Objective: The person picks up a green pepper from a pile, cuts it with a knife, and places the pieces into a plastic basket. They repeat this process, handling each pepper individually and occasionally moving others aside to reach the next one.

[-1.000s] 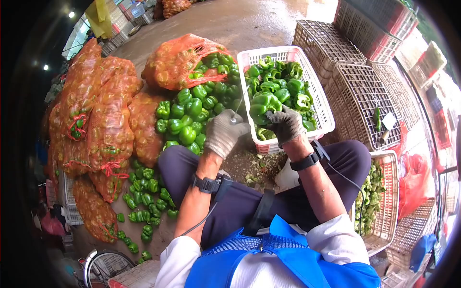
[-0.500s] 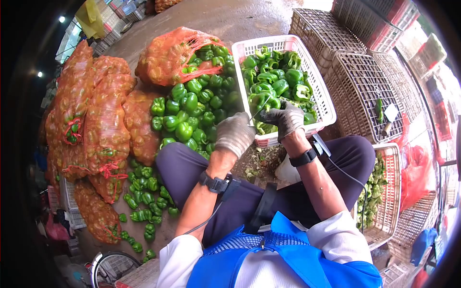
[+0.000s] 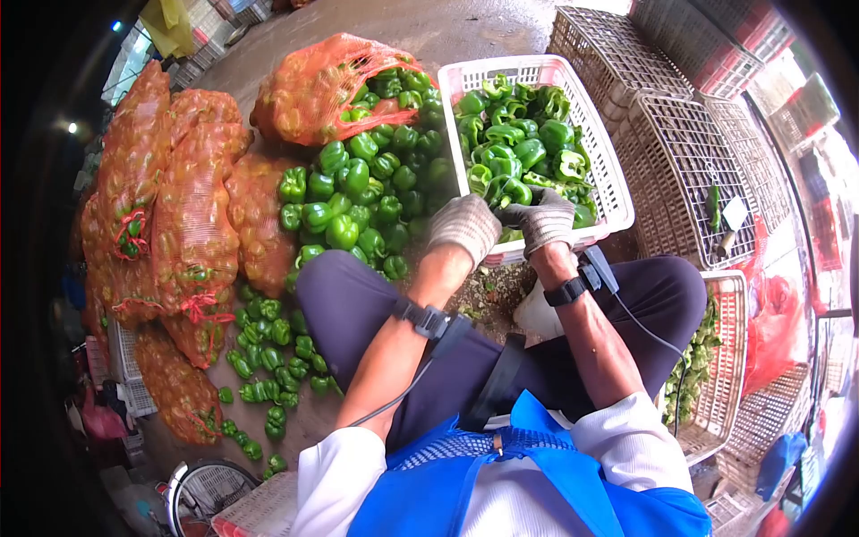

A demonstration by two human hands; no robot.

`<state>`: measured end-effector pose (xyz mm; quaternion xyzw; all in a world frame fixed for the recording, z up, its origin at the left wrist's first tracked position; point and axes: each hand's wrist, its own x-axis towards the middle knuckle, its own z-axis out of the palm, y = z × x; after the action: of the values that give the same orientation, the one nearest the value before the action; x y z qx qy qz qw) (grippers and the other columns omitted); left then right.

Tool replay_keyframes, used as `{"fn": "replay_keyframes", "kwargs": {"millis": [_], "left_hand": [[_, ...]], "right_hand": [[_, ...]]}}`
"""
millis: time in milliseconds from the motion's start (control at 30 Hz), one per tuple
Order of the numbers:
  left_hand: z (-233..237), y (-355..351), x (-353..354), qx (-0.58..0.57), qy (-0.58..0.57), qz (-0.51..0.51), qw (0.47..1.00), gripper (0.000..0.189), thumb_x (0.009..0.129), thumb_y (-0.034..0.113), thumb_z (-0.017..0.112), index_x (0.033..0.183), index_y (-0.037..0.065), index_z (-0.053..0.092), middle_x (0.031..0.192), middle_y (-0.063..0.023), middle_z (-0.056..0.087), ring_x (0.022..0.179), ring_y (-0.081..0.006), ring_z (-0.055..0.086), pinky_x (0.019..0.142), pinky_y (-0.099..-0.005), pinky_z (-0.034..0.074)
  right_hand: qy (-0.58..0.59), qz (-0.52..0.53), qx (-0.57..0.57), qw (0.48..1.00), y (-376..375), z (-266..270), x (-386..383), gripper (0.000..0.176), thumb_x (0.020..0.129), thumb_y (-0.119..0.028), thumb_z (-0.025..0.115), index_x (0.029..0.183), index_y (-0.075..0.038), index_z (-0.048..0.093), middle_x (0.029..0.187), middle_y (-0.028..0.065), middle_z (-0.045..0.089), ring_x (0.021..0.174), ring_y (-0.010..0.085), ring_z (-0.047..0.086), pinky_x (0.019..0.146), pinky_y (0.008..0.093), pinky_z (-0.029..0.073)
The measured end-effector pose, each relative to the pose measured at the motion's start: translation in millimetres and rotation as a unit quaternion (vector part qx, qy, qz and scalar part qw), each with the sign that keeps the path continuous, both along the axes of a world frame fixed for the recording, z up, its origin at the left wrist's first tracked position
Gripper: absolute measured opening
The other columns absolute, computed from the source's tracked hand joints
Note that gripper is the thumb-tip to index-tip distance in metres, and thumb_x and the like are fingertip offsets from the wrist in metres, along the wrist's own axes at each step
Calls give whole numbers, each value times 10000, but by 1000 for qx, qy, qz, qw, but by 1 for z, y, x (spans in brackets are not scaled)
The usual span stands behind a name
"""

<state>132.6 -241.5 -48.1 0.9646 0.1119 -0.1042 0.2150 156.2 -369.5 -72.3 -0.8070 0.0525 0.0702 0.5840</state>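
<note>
Right hand (image 3: 547, 223) is clamping a green pepper (image 3: 509, 191) above the white crate (image 3: 512, 67), fruit lying ahead-left of the knuckles, long axis unclear, while left hand (image 3: 465, 227), farther from it, is hovering by the crate's near-left corner, grip untellable.

Blue vest (image 3: 412, 492), white sleeves (image 3: 626, 438), dark trousers (image 3: 349, 300), grey gloves (image 3: 465, 228), black wrist straps (image 3: 565, 293) (with thin cables (image 3: 662, 338)).

Head-worn view, forward and steeply down
</note>
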Motion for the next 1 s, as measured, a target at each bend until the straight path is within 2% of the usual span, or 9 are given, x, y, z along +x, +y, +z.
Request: {"fn": "replay_keyframes", "kwargs": {"millis": [100, 233, 367, 467, 567, 733, 800, 900, 1000], "left_hand": [[-10, -4, 9, -13, 35, 23, 999, 212, 773, 187, 588, 804, 15, 707, 812, -226, 666, 832, -356, 668, 748, -433, 538], [-12, -4, 17, -23, 66, -13, 997, 210, 771, 198, 595, 797, 22, 708, 810, -229, 666, 826, -363, 669, 740, -434, 538], [-10, -15, 7, -9, -13, -17, 1000, 213, 776, 209, 596, 792, 31, 711, 809, -226, 668, 817, -362, 673, 734, -431, 542], [-19, -17, 14, 12, -3, -13, 1000, 208, 777, 203, 592, 772, 33, 713, 800, -199, 678, 791, -346, 681, 711, -415, 548], [-51, -10, 35, 104, -2, -160, 982, 216, 786, 206, 575, 761, 47, 719, 773, -173, 683, 749, -329, 685, 680, -406, 550], [-85, -16, 64, 101, 10, -169, 980, 216, 830, 164, 542, 795, 46, 720, 873, -198, 681, 829, -315, 677, 732, -410, 543], [-83, -21, 68, 175, -9, -276, 945, 240, 823, 233, 550, 790, 77, 729, 829, -146, 695, 792, -286, 682, 702, -400, 543], [-84, -25, 69, 176, -25, -283, 943, 237, 818, 232, 543, 802, 93, 734, 815, -114, 703, 769, -271, 684, 676, -390, 538], [-94, -26, 72, 196, -57, -311, 928, 226, 815, 189, 527, 809, 104, 737, 823, -91, 708, 758, -258, 685, 648, -380, 533]], "right_hand": [[-59, -12, -88, 994, 3, 4, -2, 558, 531, -120, 831, 1032, 47, 652, 845, 104, 705, 729, 151, 664, 703, 290, 537], [-53, -7, -60, 997, -7, -13, 13, 564, 536, -94, 812, 1060, 41, 652, 905, 104, 707, 735, 146, 661, 720, 288, 536], [44, -60, 289, 954, -20, -15, 23, 528, 573, 13, 766, 1083, 62, 639, 897, 102, 694, 746, 157, 658, 698, 283, 547], [65, -37, 328, 942, -24, -12, 22, 536, 621, -7, 733, 1129, 72, 582, 936, 124, 676, 746, 200, 663, 723, 304, 555], [29, -57, 240, 969, -22, -14, 25, 528, 628, -22, 738, 1121, 78, 578, 946, 127, 672, 752, 209, 660, 734, 307, 549], [0, -54, 242, 969, -32, -17, 29, 502, 618, -12, 735, 1098, 61, 610, 918, 104, 679, 764, 176, 648, 738, 292, 531], [13, -48, 179, 983, -35, -2, 25, 451, 605, 14, 734, 1047, 50, 652, 892, 74, 688, 758, 132, 628, 726, 265, 515], [-6, -14, 211, 977, -42, -8, 28, 523, 614, -24, 735, 1109, 70, 595, 911, 115, 676, 756, 199, 656, 741, 307, 540], [5, -13, 286, 958, -44, -13, 29, 419, 638, -8, 723, 1048, 38, 646, 916, 82, 685, 805, 166, 641, 792, 292, 511]]}}
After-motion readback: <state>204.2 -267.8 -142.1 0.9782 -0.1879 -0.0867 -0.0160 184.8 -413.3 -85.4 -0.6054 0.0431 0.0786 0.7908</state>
